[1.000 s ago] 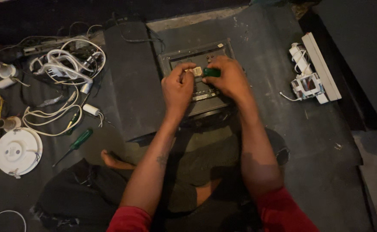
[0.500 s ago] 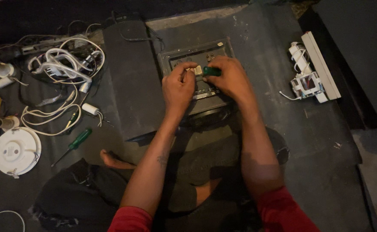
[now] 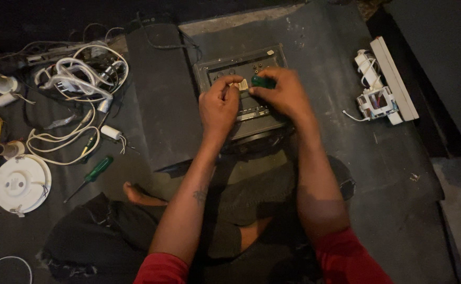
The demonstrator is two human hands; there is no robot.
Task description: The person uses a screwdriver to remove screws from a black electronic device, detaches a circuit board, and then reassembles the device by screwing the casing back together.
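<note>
Around me: white cable tangle, green screwdriver, round white fitting. My left hand pinches a small beige part over the grey switch box; right hand grips a green-handled tool beside it.

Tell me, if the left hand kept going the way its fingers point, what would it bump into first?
Probably the small tan part already pinched in the left hand, then the green-handled tool gripped by the right hand. Both hands sit over the dark panel; depth is hard to judge.
</note>
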